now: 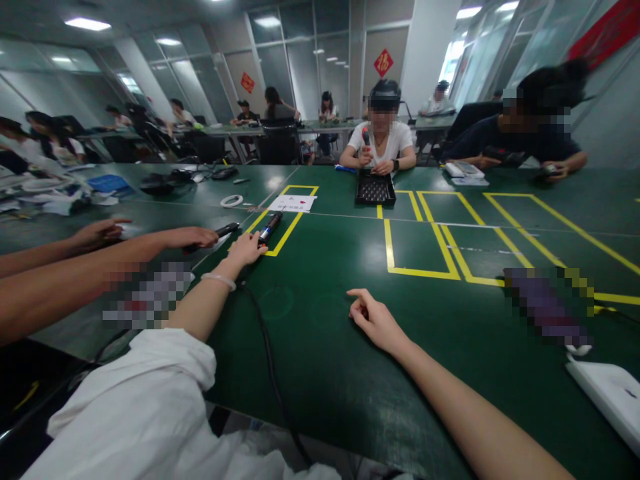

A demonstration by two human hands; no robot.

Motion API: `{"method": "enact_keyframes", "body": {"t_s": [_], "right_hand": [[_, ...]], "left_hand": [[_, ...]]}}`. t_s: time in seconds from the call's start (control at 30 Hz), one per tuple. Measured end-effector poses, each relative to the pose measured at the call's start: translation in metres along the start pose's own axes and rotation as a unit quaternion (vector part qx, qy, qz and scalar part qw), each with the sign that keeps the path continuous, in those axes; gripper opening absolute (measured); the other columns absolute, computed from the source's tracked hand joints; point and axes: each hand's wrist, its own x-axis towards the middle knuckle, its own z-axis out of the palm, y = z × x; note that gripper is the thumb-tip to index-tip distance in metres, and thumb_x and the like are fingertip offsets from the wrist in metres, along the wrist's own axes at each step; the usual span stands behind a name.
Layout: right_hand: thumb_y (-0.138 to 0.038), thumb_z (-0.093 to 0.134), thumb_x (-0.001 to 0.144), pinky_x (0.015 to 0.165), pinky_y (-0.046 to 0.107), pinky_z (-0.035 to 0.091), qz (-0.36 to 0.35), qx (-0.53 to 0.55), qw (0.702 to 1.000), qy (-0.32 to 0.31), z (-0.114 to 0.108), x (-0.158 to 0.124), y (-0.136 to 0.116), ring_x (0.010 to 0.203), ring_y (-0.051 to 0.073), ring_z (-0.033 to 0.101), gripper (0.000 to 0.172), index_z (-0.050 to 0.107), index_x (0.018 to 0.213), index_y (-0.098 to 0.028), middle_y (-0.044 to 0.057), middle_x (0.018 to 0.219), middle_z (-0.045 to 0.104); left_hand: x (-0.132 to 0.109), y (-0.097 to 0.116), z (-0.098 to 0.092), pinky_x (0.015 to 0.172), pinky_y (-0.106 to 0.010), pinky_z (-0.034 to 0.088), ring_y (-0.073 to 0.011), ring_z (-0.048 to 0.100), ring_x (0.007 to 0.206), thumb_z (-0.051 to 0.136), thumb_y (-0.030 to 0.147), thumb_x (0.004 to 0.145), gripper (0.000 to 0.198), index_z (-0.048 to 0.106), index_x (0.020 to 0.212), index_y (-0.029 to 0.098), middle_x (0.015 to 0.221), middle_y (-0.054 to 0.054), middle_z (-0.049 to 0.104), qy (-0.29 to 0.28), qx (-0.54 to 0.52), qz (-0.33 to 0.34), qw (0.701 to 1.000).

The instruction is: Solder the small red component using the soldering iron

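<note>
My left hand (246, 249) reaches forward, fingers curled at the rear end of a dark electric screwdriver (271, 227) with a blue band and orange at its back. The screwdriver slants away from me inside a yellow tape rectangle (294, 235), its far end near a white paper sheet (295, 203). My right hand (374, 321) is low over the green table (320, 373), holding nothing. Its index finger points left, while the other fingers bend loosely.
At left, a co-worker's hand (193, 238) holds a dark tool (227, 230). Across the table, a person handles a screwdriver (366, 137) above a black tray (375, 190). A white ring (231, 201), a black cable (267, 353), and a white device (607, 400) at right also lie around.
</note>
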Motion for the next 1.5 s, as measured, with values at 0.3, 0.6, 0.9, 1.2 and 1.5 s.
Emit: {"method": "enact_keyframes", "body": {"t_s": [0.3,0.6,0.9,1.2,1.5], "right_hand": [[-0.013,0.047,0.087,0.07,0.026,0.045,-0.002,0.0,1.0,-0.003,-0.001,0.001,0.0,0.071,0.014,0.058,0.037,0.045,0.122,-0.021,-0.001,0.081,0.062],[-0.014,0.047,0.087,0.07,0.026,0.045,0.005,0.002,1.0,-0.007,-0.001,0.001,-0.001,0.071,0.014,0.059,0.034,0.047,0.12,-0.021,-0.001,0.08,0.062],[-0.019,0.046,0.09,0.066,0.024,0.044,-0.004,0.067,0.998,0.01,-0.002,-0.001,-0.002,0.069,0.013,0.058,0.027,0.048,0.117,-0.02,-0.002,0.077,0.061],[-0.026,0.054,0.089,0.061,0.023,0.042,-0.014,0.065,0.998,0.008,-0.003,0.0,-0.004,0.064,0.012,0.053,0.015,0.057,0.102,-0.021,-0.001,0.078,0.059],[-0.025,0.059,0.085,0.061,0.023,0.043,-0.007,0.075,0.996,0.041,-0.001,0.001,0.001,0.065,0.012,0.055,0.012,0.054,0.095,-0.02,-0.001,0.077,0.06]], "left_hand": [[-0.008,-0.005,-0.008,0.098,-0.044,0.037,-0.0266,0.045,0.112,0.064,0.027,0.085,0.043,0.049,0.117,0.003,0.12,-0.013,0.051,0.065,-0.013,-0.009,0.998],[-0.013,0.046,-0.02,0.089,-0.038,0.044,-0.023,0.057,0.1,0.044,0.031,0.094,0.027,0.055,0.105,0.01,0.105,-0.01,0.061,0.089,-0.121,-0.01,0.989],[-0.129,0.154,-0.012,0.078,-0.03,0.048,-0.0154,0.061,0.082,0.056,0.038,0.087,0.034,0.062,0.107,0.012,0.088,-0.006,0.066,-0.237,-0.54,0.231,0.774],[-0.15,0.162,0.003,0.077,-0.026,0.045,-0.0141,0.06,0.084,0.058,0.033,0.086,0.044,0.053,0.126,0.015,0.093,-0.005,0.064,-0.286,-0.537,0.278,0.743],[-0.156,0.164,-0.002,0.088,-0.029,0.046,-0.0152,0.061,0.092,0.06,0.025,0.084,0.033,0.057,0.116,0.016,0.1,-0.005,0.065,-0.173,-0.491,0.3,0.799]]}}
